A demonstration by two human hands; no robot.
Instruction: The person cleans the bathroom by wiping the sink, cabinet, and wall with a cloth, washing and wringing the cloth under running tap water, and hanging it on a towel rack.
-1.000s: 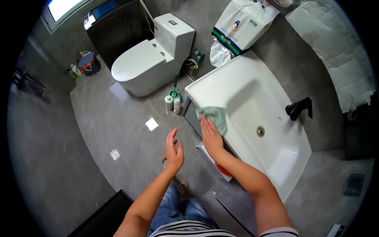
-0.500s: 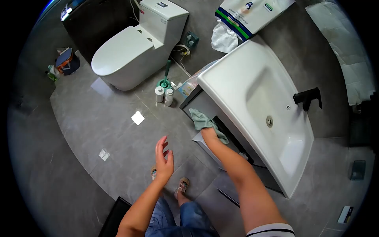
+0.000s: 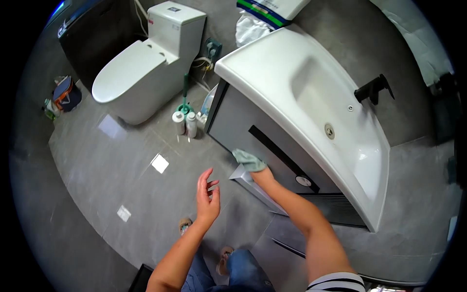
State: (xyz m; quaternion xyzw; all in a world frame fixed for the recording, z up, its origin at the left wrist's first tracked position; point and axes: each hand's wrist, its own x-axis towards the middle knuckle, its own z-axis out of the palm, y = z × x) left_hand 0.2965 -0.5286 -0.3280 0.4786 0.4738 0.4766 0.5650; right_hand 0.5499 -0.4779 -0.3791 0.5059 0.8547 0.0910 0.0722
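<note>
A pale green cloth [image 3: 249, 159] covers the fingers of my right hand [image 3: 262, 176], which grips it low at the grey front of the sink cabinet [image 3: 233, 117]. Whether the cloth presses on the panel or on the edge of the open drawer or door [image 3: 255, 189] below, I cannot tell. A long black handle strip [image 3: 275, 151] runs along the front above that hand. My left hand [image 3: 208, 199] hangs over the floor to the left, fingers loosely bent and apart, holding nothing.
The white basin [image 3: 287, 92] with a black faucet [image 3: 373, 90] tops the cabinet. Two white bottles [image 3: 185, 125] and a green toilet brush [image 3: 185, 97] stand near the toilet [image 3: 141, 78]. A tissue pack [image 3: 272, 9] lies behind the basin.
My right hand has moved the cloth down off the handle strip to the lower part of the cabinet front. My left hand stays open. The view has shifted.
</note>
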